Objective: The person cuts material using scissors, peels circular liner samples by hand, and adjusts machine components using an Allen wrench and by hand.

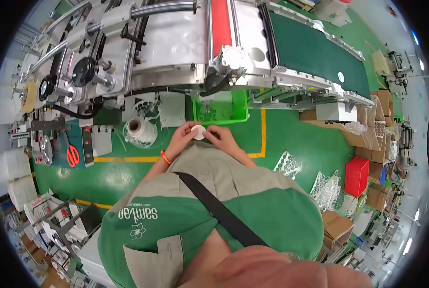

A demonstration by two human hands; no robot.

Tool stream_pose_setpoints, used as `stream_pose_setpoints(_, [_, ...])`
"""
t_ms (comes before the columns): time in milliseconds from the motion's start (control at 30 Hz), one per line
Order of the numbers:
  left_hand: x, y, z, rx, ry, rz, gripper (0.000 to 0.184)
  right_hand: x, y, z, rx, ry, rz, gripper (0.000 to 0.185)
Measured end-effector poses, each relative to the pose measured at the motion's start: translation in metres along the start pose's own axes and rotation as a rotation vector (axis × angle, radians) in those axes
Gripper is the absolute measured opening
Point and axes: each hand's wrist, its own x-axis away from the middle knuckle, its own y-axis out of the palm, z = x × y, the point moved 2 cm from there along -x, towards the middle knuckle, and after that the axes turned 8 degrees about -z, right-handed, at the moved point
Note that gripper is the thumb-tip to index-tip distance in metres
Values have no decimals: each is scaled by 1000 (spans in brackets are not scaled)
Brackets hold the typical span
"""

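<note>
A small white round disc (198,133) is held between both hands, close in front of my body. My left hand (182,136) pinches its left edge, fingers curled; an orange wristband (165,157) circles that wrist. From the other side, my right hand (218,136) grips the disc's right edge with bent fingers. Just beyond the hands, a bright green bin (244,106) sits below the machine, with pale pieces inside that are hard to make out.
Ahead stands a machine with rollers, black knobs (84,72) and a green conveyor belt (315,50) carrying another white disc (341,77). A roll of perforated white scrap (141,132) and orange-handled scissors (72,156) are left. Punched sheets (325,189), a red box (356,176) and cartons lie right.
</note>
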Motion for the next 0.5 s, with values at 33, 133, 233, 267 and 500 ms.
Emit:
stream_pose_setpoints(33, [1,3,3,-13,13,29,27,-1,1,-3,22,-16,-38,17])
stream_pose_setpoints(133, [13,5,14,-66,-6,51,30,-6,5,-9,54,-40,-111,17])
stream_pose_setpoints(233, [34,1,12,-82,-5,172,32,-24,12,-8,22,-89,-230,19])
stream_pose_setpoints(267, [46,-3,2,-80,-4,177,32,-29,18,-5,15,-119,-267,19])
stream_pose_setpoints(500, [126,-23,-34,-18,128,553,25,-42,93,-1,17,-46,-576,27])
